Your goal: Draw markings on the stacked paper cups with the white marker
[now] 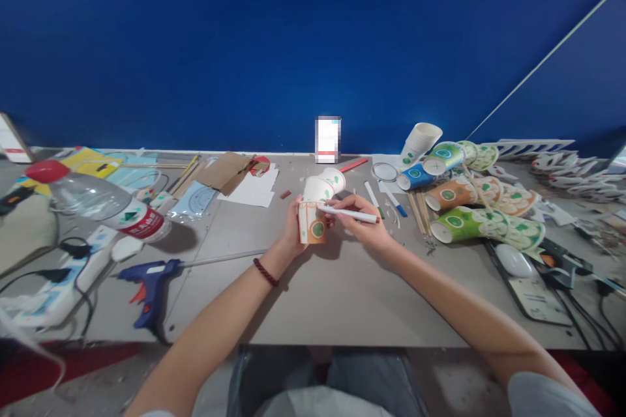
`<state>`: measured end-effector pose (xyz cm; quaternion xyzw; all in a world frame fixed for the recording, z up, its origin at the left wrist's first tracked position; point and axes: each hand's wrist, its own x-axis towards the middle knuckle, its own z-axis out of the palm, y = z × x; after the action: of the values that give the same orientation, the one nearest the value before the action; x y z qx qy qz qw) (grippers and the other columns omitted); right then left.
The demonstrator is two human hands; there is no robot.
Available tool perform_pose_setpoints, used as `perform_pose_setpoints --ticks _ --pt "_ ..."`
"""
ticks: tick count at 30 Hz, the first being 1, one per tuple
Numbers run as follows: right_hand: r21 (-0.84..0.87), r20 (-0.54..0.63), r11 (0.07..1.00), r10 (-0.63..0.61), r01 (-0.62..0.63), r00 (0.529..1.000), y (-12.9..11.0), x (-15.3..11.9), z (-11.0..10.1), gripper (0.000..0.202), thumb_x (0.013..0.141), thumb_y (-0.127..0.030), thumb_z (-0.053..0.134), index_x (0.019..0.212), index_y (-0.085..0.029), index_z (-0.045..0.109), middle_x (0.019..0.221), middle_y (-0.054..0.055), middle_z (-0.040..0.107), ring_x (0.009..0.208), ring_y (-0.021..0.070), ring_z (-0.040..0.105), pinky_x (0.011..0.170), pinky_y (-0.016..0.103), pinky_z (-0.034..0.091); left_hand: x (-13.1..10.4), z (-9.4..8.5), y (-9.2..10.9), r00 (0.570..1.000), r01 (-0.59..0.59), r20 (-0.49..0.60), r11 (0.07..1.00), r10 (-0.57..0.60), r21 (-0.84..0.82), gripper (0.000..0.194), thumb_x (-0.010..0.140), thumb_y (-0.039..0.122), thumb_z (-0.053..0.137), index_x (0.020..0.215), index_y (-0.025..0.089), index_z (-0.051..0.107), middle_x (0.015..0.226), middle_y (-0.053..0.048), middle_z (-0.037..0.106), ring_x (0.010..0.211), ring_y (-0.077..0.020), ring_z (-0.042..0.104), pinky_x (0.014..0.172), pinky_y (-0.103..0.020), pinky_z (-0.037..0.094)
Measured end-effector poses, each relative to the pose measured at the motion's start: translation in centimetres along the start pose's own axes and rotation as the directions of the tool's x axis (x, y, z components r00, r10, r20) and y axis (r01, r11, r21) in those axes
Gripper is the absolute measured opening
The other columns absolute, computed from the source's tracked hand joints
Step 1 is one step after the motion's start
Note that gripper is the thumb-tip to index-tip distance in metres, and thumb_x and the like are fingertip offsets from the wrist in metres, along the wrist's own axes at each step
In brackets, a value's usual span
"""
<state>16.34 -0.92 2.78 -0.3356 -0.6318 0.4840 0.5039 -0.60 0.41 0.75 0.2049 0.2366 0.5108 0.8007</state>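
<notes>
My left hand [292, 224] is wrapped round the side of a paper cup [312, 231] with an orange pattern and a round green mark. White cup pieces [323, 186] curve away behind it, seemingly joined to it. Between the fingers of my right hand [360, 220] is a white marker pen [353, 213] with a reddish-brown end, its tip side at the cup's upper edge. Whether the tip touches the paper I cannot tell. A dark beaded bracelet [265, 272] circles my left wrist.
Decorated cup chains [469, 228], stacked white cups [419, 143] and loose markers [374, 199] lie to the right. At the left are a blue glue gun [154, 287], a tilted water bottle [105, 205] and a power strip [73, 283]. A phone [327, 140] stands at the back wall.
</notes>
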Motion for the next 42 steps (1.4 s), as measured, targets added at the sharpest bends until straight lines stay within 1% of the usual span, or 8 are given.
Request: perform_pose_setpoints --ticks 7,12,18,22,28,34,38,42 --pt "-0.036 0.043 0.999 0.031 -0.030 0.999 -0.6 -0.1 -0.1 0.011 0.078 -0.031 0.074 0.083 -0.023 0.069 0.106 0.010 0.077 0.126 0.0322 0.063 0.103 0.051 0.050 -0.1 0.0 0.0 0.996 0.034 -0.081 0.999 -0.031 0.032 0.051 0.083 0.057 0.050 0.090 0.011 0.068 0.076 -0.014 0.071 0.064 -0.0251 0.065 0.060 -0.036 0.052" --pt "-0.001 -0.014 0.998 0.056 -0.056 0.998 -0.7 -0.1 0.1 0.014 0.083 -0.036 0.071 0.088 -0.024 0.068 0.106 0.008 0.077 0.114 0.0286 0.069 0.092 0.046 0.057 -0.2 0.3 0.1 0.998 0.053 -0.047 0.998 -0.052 0.022 0.054 0.084 0.058 0.046 0.090 0.009 0.069 0.070 -0.013 0.068 0.061 -0.0235 0.063 0.059 -0.036 0.051" --pt "-0.027 -0.042 0.999 0.046 -0.047 0.998 -0.7 0.0 0.3 0.017 0.084 -0.041 0.070 0.090 -0.026 0.068 0.092 0.004 0.076 0.102 0.0261 0.072 0.087 0.043 0.059 -0.2 0.3 0.3 0.995 0.076 -0.069 0.996 -0.073 0.045 0.054 0.083 0.058 0.046 0.088 0.009 0.068 0.069 -0.012 0.067 0.060 -0.0234 0.062 0.058 -0.036 0.050" --pt "-0.055 -0.047 0.998 0.036 -0.038 0.998 -0.7 0.0 0.2 0.015 0.083 -0.038 0.071 0.090 -0.025 0.069 0.097 0.006 0.077 0.106 0.0271 0.071 0.091 0.044 0.058 -0.2 0.2 0.3 0.995 0.081 -0.065 0.995 -0.077 0.063 0.054 0.083 0.059 0.046 0.086 0.009 0.069 0.068 -0.012 0.067 0.058 -0.0226 0.062 0.057 -0.035 0.050" --pt "-0.063 0.041 0.997 0.038 -0.035 0.998 -1.0 -0.1 -0.2 0.009 0.079 -0.030 0.073 0.083 -0.022 0.071 0.105 0.010 0.078 0.122 0.0322 0.064 0.101 0.050 0.051 -0.3 0.3 0.3 0.991 0.079 -0.112 0.994 -0.070 0.075 0.054 0.085 0.058 0.044 0.088 0.010 0.069 0.072 -0.013 0.070 0.059 -0.0227 0.063 0.054 -0.034 0.050" --pt "-0.049 -0.024 0.998 0.035 -0.036 0.999 -0.5 -0.1 -0.1 0.014 0.085 -0.037 0.068 0.092 -0.025 0.069 0.101 0.007 0.078 0.115 0.0277 0.069 0.097 0.046 0.054 -0.3 0.3 0.3 0.994 0.087 -0.077 0.995 -0.082 0.056 0.055 0.083 0.061 0.048 0.088 0.010 0.069 0.067 -0.012 0.067 0.058 -0.0226 0.063 0.056 -0.034 0.050" --pt "-0.061 0.006 0.997 0.053 -0.052 0.999 -1.0 -0.2 0.0 0.008 0.079 -0.030 0.071 0.084 -0.023 0.070 0.105 0.008 0.078 0.122 0.0306 0.065 0.102 0.049 0.050 -0.4 0.6 0.4 0.992 0.082 -0.099 0.995 -0.076 0.064 0.055 0.085 0.060 0.046 0.085 0.010 0.069 0.066 -0.012 0.069 0.055 -0.0221 0.062 0.052 -0.033 0.050" --pt "-0.082 0.035 0.995 0.061 -0.058 0.998 -1.4 -0.3 0.1 0.002 0.077 -0.025 0.070 0.078 -0.024 0.071 0.102 0.008 0.078 0.126 0.0325 0.062 0.101 0.050 0.050 -0.5 0.8 0.5 0.993 0.061 -0.108 0.996 -0.054 0.068 0.054 0.087 0.058 0.044 0.083 0.010 0.070 0.069 -0.013 0.070 0.056 -0.0214 0.063 0.051 -0.031 0.049"
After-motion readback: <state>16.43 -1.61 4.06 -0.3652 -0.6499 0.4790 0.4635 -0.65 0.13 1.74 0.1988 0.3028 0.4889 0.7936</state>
